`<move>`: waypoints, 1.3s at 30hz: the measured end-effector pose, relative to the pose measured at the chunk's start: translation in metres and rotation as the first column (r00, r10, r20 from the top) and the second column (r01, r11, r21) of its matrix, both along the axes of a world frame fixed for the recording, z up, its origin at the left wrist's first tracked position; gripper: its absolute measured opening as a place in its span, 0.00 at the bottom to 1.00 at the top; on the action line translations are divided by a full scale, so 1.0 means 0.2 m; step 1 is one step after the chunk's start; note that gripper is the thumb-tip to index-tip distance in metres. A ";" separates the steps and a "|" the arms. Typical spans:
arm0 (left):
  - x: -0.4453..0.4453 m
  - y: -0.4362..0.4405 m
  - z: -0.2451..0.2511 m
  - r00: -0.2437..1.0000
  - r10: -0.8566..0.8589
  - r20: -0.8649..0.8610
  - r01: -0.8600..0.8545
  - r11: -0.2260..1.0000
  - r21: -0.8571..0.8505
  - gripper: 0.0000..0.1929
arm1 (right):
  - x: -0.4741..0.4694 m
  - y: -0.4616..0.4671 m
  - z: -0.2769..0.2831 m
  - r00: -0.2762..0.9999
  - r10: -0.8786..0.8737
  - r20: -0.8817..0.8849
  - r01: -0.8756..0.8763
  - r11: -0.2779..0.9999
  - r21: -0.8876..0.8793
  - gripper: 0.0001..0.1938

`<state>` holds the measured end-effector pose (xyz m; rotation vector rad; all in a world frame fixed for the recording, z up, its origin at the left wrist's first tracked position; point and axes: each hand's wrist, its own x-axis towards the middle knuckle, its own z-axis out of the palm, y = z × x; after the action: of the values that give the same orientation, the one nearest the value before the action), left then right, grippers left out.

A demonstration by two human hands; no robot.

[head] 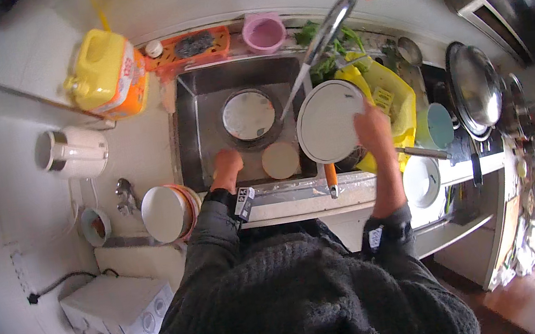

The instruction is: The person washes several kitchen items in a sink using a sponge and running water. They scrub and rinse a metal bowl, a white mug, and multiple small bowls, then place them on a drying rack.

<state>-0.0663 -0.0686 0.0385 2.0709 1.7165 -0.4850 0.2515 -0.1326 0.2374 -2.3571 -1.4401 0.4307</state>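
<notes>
My right hand [373, 125] grips the right rim of a round white plate [330, 118], held over the right edge of the steel sink [198, 84]. My left hand [228, 165] is low over the sink's near left part, its fingers curled; whether they hold something is hidden. Inside the sink sits a dark-rimmed round pan [256, 142] with a white dish or cloudy water [248, 114] in it. A pale round item [280, 160] lies nearer to me. From the chrome faucet [333, 19], water [295, 91] runs down beside the pan.
Stacked bowls [165, 213] stand left of the sink, near a yellow jug [111, 76]. Behind it are an orange tray [168, 57] and a pink bowl [264, 32]. Leafy greens [323, 68], a yellow bag [399, 90] and an orange handle [331, 178] lie around the plate.
</notes>
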 end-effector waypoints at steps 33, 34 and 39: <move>-0.04 -0.13 0.23 -0.282 0.691 0.666 -0.216 0.631 -0.745 0.20 | 1.05 -1.81 -0.34 0.190 -0.459 -0.868 0.882 0.468 -0.053 0.18; -0.04 -0.14 0.24 -0.252 0.737 0.627 -0.240 0.581 -0.778 0.20 | 1.06 -1.79 -0.36 0.227 -0.463 -0.857 0.854 0.518 -0.053 0.18; -0.07 -0.14 0.08 -0.558 0.799 0.223 0.227 0.406 -0.885 0.19 | 1.07 -1.65 -0.44 0.240 -0.554 -0.797 0.865 0.494 -0.084 0.14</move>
<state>-0.0812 -0.0958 0.0553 0.0986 0.6496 0.8306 0.4660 -0.4630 0.1489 -1.8221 0.0920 0.6465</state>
